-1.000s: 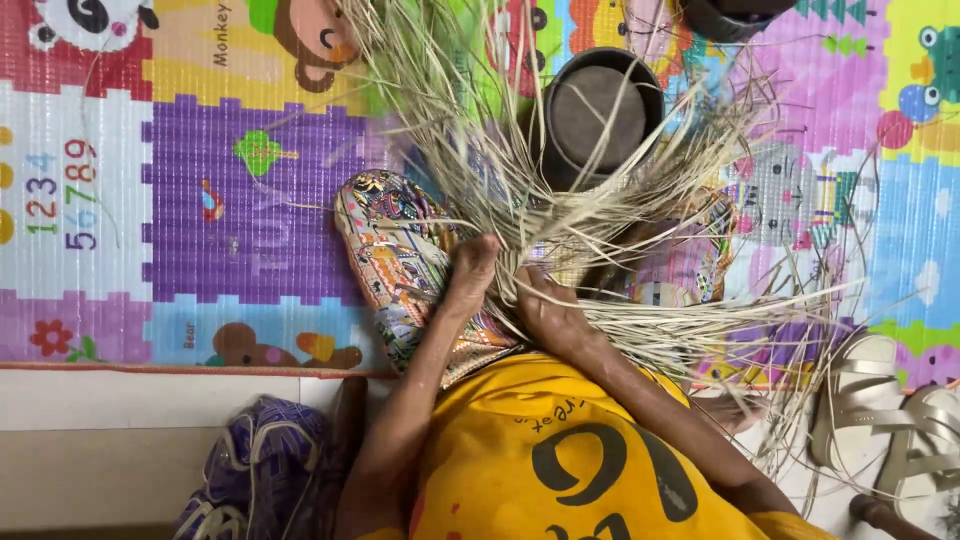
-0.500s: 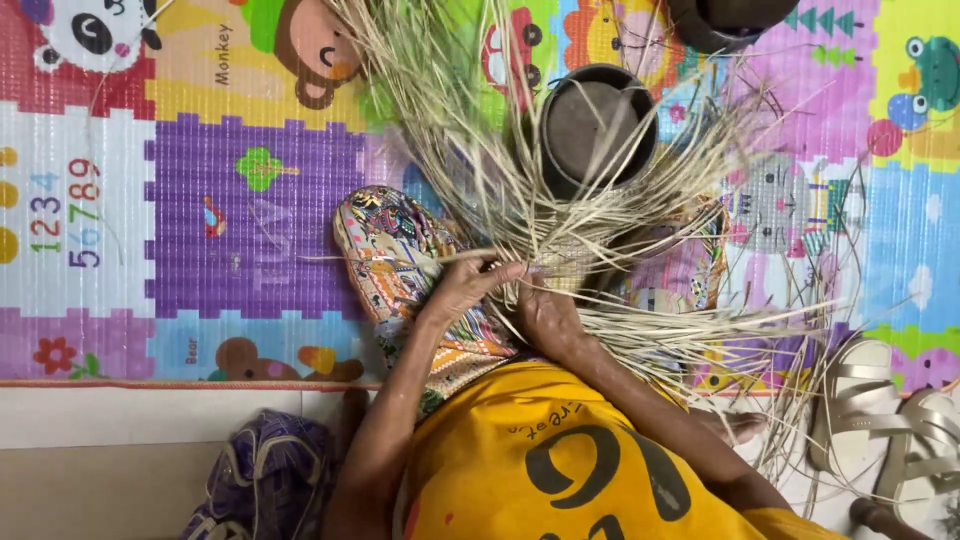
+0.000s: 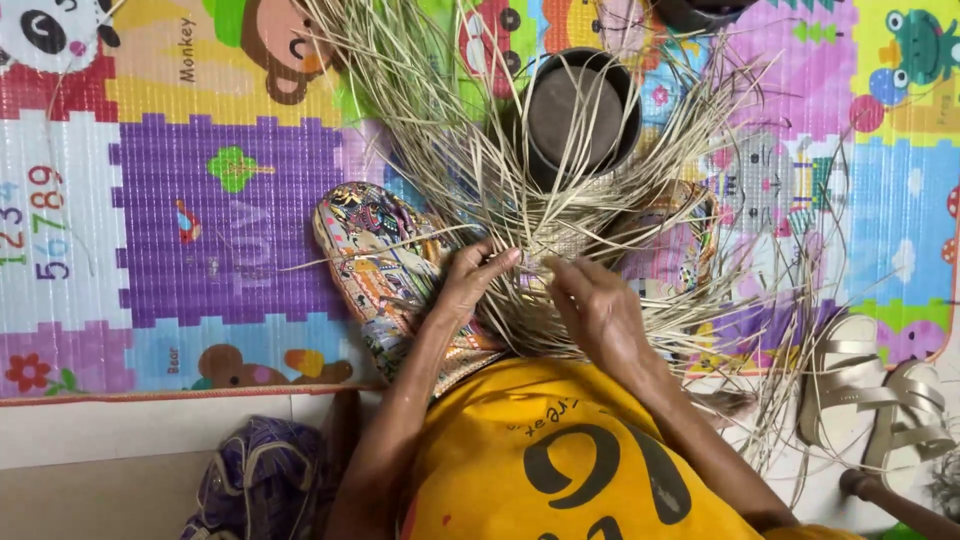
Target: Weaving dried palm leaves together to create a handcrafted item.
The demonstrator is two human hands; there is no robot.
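Your left grip [image 3: 470, 278] pinches pale straw strands [image 3: 520, 180], and your right grip [image 3: 598, 305] closes on them just beside it (fingers curled), over the woven piece [image 3: 572, 235] on your lap, near the dark pot [image 3: 572, 110].

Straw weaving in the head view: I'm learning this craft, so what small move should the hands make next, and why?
Probably the right hand should draw its pinched strand across the woven patch toward the left hand. Both hands meet at the edge of the weave, fingers closed on thin straw strands, while many loose ends fan out unwoven past the dark round pot.
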